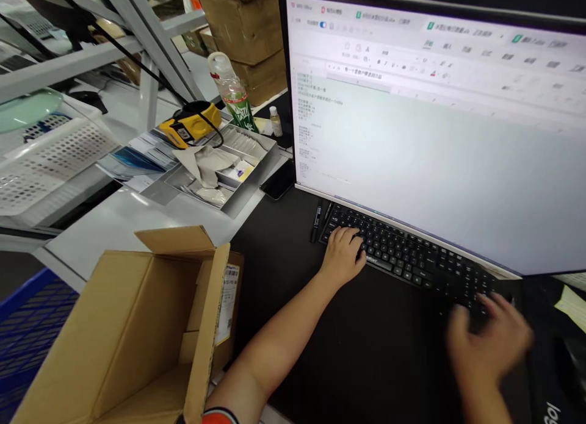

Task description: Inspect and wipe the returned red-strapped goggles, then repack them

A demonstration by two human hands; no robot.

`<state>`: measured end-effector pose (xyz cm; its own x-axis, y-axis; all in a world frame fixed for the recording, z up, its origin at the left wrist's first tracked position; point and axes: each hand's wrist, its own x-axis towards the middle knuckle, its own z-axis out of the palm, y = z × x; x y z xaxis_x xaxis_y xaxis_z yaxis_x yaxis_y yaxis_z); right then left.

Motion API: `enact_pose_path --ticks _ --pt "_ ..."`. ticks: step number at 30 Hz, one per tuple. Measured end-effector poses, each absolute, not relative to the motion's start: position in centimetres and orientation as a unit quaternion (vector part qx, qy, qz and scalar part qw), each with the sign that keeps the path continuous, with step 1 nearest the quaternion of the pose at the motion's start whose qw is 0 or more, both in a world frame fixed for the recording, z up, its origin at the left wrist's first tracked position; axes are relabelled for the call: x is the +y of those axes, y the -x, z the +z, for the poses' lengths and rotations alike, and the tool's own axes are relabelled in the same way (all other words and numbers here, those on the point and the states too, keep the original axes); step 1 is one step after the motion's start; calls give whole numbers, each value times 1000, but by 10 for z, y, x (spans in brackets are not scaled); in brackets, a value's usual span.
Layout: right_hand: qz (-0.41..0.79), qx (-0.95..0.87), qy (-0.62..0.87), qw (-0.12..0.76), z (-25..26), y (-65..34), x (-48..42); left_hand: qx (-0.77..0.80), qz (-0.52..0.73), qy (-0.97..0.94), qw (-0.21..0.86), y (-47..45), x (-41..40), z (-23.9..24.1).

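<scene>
My left hand [343,253] rests on the left end of a black keyboard [412,259], fingers curled down onto the keys with nothing held. At the keyboard's right end my right hand [489,341] is smeared by motion, its fingers spread over the keys. The keyboard lies on a black desk mat [366,338] under a large monitor [434,125] that shows a spreadsheet window.
An open cardboard box [137,326] stands at the lower left. A grey metal tray [238,168] with cloths and papers, a yellow tool [192,124], a plastic bottle [233,94], a small vial [275,120], a phone [278,181] and two pens [319,219] lie behind. White perforated basket [41,161] far left.
</scene>
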<state>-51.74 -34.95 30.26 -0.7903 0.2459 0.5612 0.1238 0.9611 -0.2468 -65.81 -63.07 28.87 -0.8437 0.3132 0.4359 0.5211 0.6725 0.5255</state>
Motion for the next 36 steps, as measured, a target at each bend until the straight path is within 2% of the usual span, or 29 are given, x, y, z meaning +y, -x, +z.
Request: enact_pose_path --ticks 4,7,15,36 --pt "131 -947 45 291 296 575 -438 -899 -324 262 134 655 -629 293" --pt "112 -949 41 292 292 594 -465 -898 -313 283 126 654 -628 294" --pt "85 -957 34 276 275 589 -463 -898 -292 305 125 653 -627 293" --pt "103 -962 51 249 276 594 -468 -894 -308 302 124 650 -626 293"
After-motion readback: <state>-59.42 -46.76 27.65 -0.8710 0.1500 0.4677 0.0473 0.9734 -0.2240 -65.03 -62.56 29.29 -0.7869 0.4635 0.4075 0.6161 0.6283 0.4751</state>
